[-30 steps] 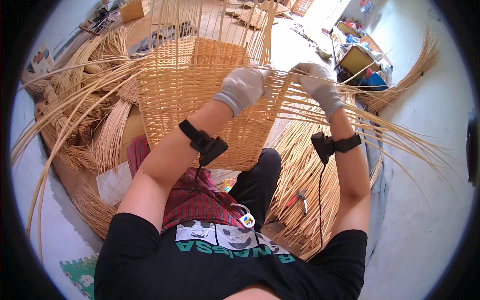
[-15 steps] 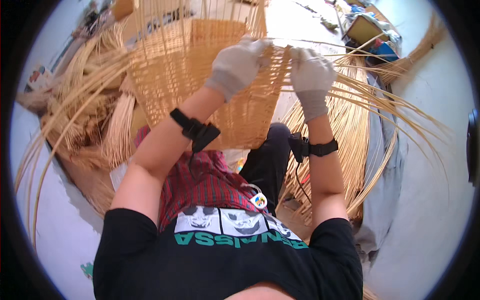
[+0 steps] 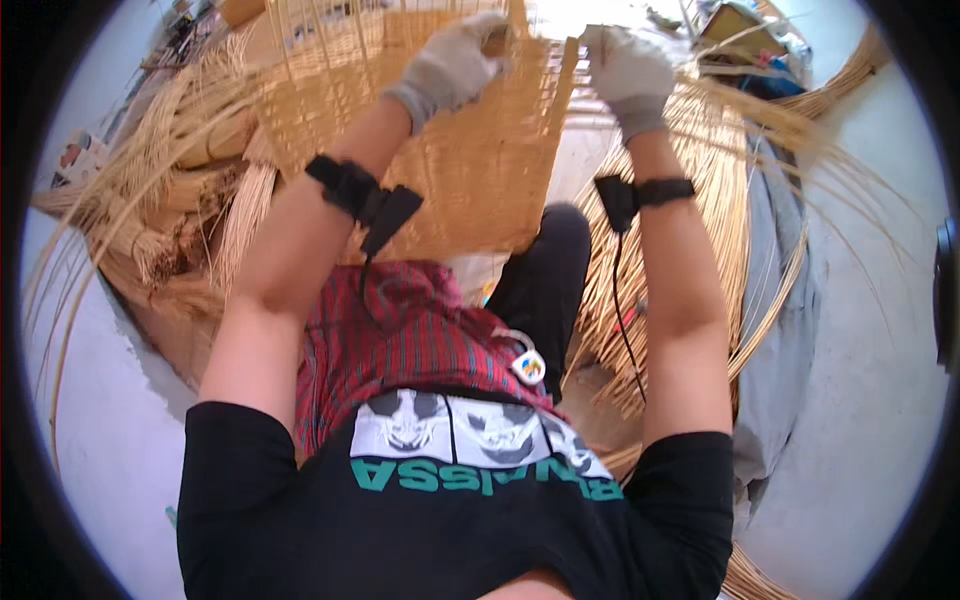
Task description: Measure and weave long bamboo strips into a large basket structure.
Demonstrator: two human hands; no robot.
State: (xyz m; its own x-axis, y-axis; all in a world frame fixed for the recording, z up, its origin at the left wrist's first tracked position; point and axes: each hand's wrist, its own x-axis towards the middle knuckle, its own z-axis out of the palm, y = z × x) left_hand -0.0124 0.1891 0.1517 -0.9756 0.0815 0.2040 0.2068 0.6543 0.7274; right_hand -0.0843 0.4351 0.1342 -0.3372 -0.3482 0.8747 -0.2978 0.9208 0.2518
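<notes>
A woven wicker basket [image 3: 455,190] stands upright in front of me, its wall reaching down to my lap. My left hand [image 3: 450,70], in a pale work glove, is over the upper part of the wall, thumb and curled fingers apart with a gap between them. Just beyond the basket's right edge is my gloved right hand [image 3: 630,75]. Its fingers are pinched together on a thin wicker strand, though the strand is hard to see at the fingertips. Loose strands [image 3: 810,140] fan out beside it, blurred. Thin upright stakes [image 3: 330,35] rise from the wall.
Bundles of wicker [image 3: 190,150] lie on the left. A large spread of straight canes [image 3: 690,220] lies by my right arm, next to grey cloth [image 3: 785,340]. A red plaid cloth [image 3: 400,320] covers my lap. Further strands stick out leftward from the basket.
My left hand has moved left, off the basket's right edge. My right hand has risen slightly and drawn apart from that edge, and the strands on the right have shifted.
</notes>
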